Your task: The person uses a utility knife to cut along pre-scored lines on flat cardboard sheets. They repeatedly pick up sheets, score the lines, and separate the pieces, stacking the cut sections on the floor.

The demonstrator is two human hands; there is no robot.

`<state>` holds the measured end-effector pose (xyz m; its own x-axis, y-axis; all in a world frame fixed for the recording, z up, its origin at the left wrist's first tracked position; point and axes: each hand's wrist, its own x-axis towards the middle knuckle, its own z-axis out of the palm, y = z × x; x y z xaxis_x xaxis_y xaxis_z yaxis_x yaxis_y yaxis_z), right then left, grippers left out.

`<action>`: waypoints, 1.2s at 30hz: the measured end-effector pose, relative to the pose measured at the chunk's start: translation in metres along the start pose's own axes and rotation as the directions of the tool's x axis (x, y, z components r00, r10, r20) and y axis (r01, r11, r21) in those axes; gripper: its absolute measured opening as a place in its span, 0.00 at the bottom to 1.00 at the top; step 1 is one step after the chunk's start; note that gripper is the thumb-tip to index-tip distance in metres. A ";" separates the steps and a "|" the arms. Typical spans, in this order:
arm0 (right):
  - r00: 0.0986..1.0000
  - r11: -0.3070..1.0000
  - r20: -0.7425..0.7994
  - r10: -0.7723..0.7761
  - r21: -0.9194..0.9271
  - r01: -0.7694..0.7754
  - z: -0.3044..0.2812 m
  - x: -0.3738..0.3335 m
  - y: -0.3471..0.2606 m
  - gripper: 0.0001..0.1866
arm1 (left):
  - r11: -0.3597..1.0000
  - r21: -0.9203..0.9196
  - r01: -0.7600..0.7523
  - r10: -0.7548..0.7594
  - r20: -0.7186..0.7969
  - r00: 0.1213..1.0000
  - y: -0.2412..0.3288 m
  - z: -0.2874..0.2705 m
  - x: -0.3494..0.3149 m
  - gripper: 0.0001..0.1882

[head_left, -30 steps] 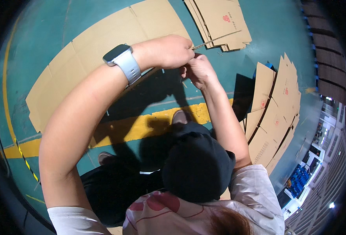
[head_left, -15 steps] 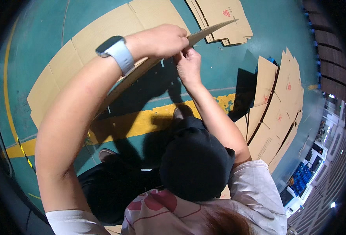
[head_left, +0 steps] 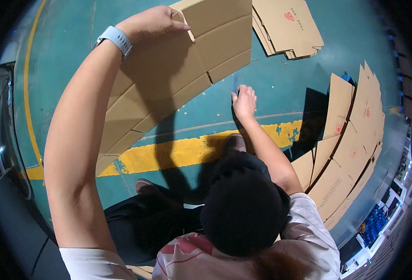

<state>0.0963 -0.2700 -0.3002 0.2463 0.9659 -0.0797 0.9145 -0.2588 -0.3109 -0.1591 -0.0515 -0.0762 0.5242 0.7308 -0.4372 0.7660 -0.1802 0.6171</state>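
My left hand [head_left: 154, 21], with a watch strap at the wrist, grips a large flat brown cardboard sheet [head_left: 154, 79] by its upper part, thumb beside a pale cut edge. Raised and tilted, the sheet shows its creased face, with a slot in its lower edge. Lower and to the right, apart from the sheet, my right hand [head_left: 244, 100] hovers over the green floor, its thumb apart from loosely bent fingers. A narrow bluish strip shows just beyond that thumb; whether it is an object or a mark I cannot tell.
Flat cardboard pieces [head_left: 290, 28] lie stacked at the far right. A larger stack of flattened cartons [head_left: 350, 144] stands at my right. A yellow line [head_left: 168, 154] crosses the floor near my shoes. Small scraps dot the floor, and a dark object [head_left: 10, 224] borders the left.
The cardboard sheet has swung up and turned, now showing its broad creased face. My left hand has moved up and left with it. My right hand has let go and dropped away.
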 end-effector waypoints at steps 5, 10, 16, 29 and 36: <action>0.999 0.996 -0.016 -0.046 0.077 0.047 0.009 -0.003 0.008 0.13 | 0.993 -0.096 0.068 -0.069 -0.009 0.998 -0.026 -0.004 0.010 0.16; 0.994 0.990 -0.111 0.021 0.143 -0.005 0.006 -0.005 0.004 0.12 | 0.985 -0.114 0.129 -0.124 0.046 0.991 -0.029 -0.006 0.016 0.17; 0.995 0.985 -0.035 0.096 0.150 -0.090 0.007 0.003 -0.002 0.12 | 0.979 -0.064 0.192 -0.191 0.023 0.981 -0.036 0.000 0.015 0.19; 0.958 0.936 0.108 0.267 0.207 -0.284 0.001 0.005 0.001 0.11 | 0.996 -0.071 0.052 -0.053 -0.016 0.998 -0.041 -0.003 0.002 0.19; 0.982 0.971 0.112 0.153 0.170 -0.170 -0.003 -0.001 0.001 0.07 | 0.998 0.067 0.020 -0.015 -0.072 0.997 -0.036 -0.024 -0.008 0.19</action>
<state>0.0984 -0.2716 -0.2974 0.3455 0.9094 -0.2316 0.7912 -0.4149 -0.4492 -0.1993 -0.0346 -0.0789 0.4842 0.7789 -0.3986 0.7997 -0.2091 0.5629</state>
